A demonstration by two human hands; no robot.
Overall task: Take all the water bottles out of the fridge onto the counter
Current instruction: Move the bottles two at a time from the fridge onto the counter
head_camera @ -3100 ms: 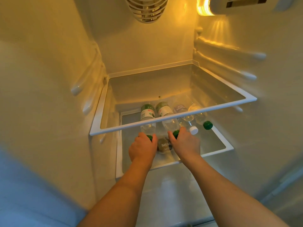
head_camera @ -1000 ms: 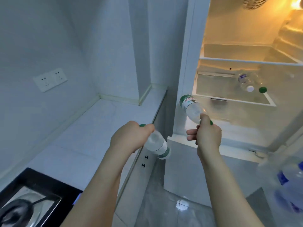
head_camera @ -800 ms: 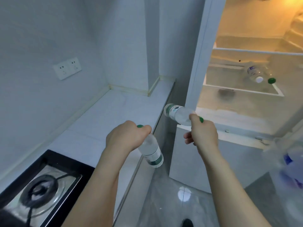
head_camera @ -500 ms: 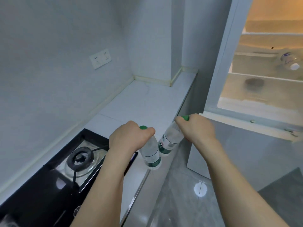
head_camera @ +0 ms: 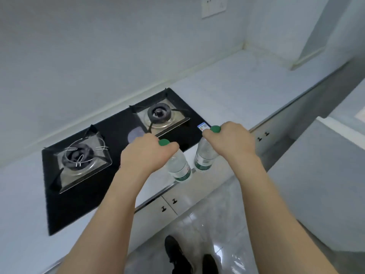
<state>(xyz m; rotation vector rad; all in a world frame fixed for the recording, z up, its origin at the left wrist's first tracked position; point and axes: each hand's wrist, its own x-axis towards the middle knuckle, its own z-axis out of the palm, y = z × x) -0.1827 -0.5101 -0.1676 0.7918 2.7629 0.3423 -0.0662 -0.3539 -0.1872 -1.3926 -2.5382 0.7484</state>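
Two clear water bottles with green caps and green-banded labels stand upright side by side at the front edge of the white counter. My left hand grips the left bottle around its neck, just under the cap. The right bottle is held the same way by my right hand. Their bases look to be at the counter surface; whether they bear on it I cannot tell. The fridge interior is out of view.
A black two-burner gas hob lies set into the counter just left of and behind the bottles. A wall socket is high on the wall. Cabinet doors with small dark handles run below the counter. The fridge's white side stands at right.
Both hands pulled the two bottles out of the fridge, swung them left, turned them upright and lowered them to the counter's front edge beside the hob. The view has turned away from the fridge.
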